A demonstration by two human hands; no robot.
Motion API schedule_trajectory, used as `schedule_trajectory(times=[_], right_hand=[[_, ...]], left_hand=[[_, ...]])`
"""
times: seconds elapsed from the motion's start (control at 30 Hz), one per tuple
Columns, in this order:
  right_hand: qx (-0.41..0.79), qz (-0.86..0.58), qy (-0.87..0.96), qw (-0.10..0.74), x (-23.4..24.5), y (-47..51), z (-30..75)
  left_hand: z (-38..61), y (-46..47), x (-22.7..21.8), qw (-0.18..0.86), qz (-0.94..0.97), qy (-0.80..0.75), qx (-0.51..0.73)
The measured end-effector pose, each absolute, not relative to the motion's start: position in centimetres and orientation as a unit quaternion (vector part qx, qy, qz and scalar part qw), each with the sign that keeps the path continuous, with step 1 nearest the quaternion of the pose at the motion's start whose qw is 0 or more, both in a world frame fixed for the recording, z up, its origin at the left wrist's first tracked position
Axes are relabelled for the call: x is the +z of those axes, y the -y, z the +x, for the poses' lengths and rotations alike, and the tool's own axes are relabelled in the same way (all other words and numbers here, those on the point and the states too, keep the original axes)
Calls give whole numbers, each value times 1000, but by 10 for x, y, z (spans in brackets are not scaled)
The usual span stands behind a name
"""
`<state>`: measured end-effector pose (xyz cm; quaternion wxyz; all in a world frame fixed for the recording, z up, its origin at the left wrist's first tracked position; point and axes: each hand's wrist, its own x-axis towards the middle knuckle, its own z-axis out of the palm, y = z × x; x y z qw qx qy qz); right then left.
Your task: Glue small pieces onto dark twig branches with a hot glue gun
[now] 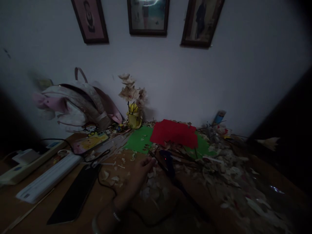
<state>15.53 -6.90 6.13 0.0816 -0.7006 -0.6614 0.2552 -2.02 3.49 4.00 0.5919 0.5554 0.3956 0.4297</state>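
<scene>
The left hand [144,166] pinches a dark stick [160,164] above the tabletop [94,198], just beside a dark blue tool [171,167]; the right hand is lost in shadow, so its grip cannot be told. Pale scraps [216,174] lie around, with red paper [174,134] and green paper [137,140] beyond, then a yellow pot [133,121] of flowers [129,93] near the wall [180,81].

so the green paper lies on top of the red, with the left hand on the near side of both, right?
One slip: the red paper lies on top of the green paper, as the head view shows. The left hand is on the near side of both.
</scene>
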Motion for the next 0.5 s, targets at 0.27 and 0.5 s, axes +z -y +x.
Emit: schedule_trajectory(times=[0.27,0.5], right_hand=[[261,-711,647,88,54,67,155],[241,-712,646,135,45,64,156]], left_hand=[[-21,-38,37,587,569,-381,432],[-21,-39,31,595,558,-380,436]])
